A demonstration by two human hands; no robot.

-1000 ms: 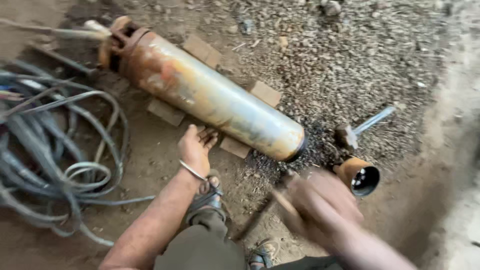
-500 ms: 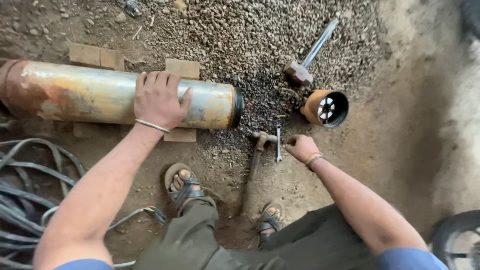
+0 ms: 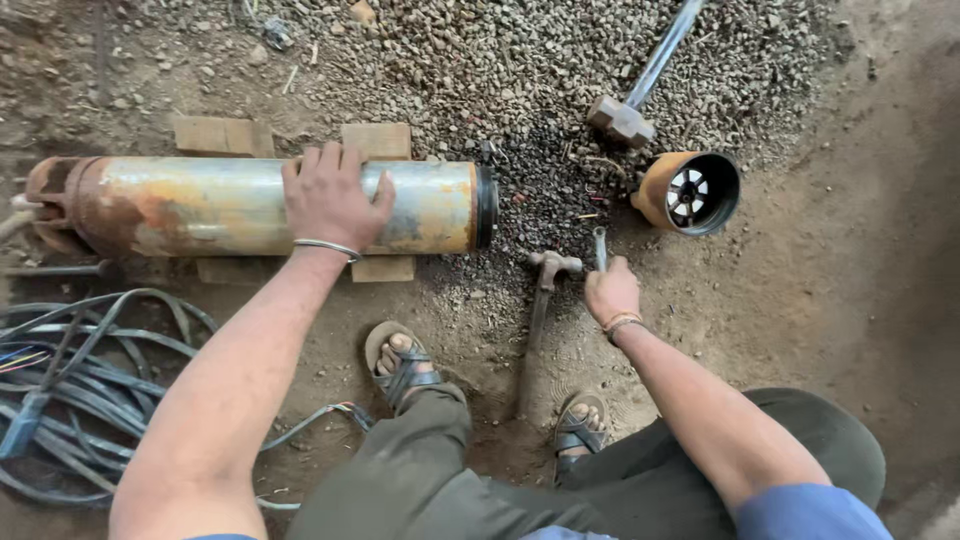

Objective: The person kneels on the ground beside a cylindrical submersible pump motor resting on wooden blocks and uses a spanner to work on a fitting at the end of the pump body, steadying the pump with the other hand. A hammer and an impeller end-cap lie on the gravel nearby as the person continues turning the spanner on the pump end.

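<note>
Rusty steel pump casing [image 3: 230,205] lies across wooden blocks [image 3: 378,140] at far left; I see my left hand [image 3: 328,198] spread flat on it, while my right hand [image 3: 611,291] pinches a small metal rod [image 3: 600,248] beside the hammer [image 3: 545,290].

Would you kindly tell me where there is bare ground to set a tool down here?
Bare dirt lies right of the orange housing and beyond the right hand. It is crowded between the cylinder, hammer and sledgehammer, and at the cables lower left.
</note>
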